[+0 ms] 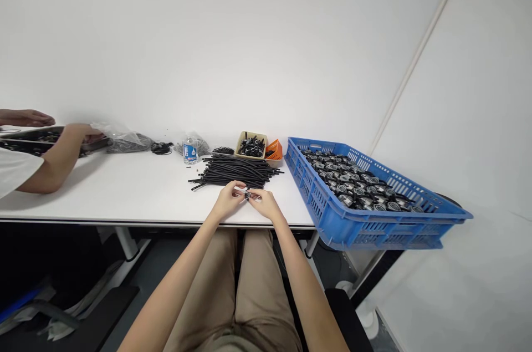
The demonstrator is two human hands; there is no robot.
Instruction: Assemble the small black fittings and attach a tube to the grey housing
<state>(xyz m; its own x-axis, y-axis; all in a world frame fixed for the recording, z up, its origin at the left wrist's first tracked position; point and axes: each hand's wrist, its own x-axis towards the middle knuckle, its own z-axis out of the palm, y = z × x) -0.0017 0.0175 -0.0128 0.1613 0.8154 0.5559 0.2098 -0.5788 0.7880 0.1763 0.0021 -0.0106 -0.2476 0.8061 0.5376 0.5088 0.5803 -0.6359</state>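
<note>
My left hand [228,199] and my right hand [265,203] meet over the table's front edge. Both have their fingertips closed around a small dark part with a pale, ring-like face [247,195]; it is too small to name more exactly. Just beyond my fingers lies a pile of black flexible tubes [236,171], laid roughly side by side. Behind the tubes stands a cream basket [237,148] of small black parts, and beside it an orange basket [278,147] tilts over with dark parts inside.
At the right a large blue crate [310,185] holds rows of black-and-silver round parts. A clear bottle [190,152] and bundles of black cord [161,148] stand along the wall. To the left, a co-worker's arm [62,161] reaches to a plastic bag [118,133] near a dark tray.
</note>
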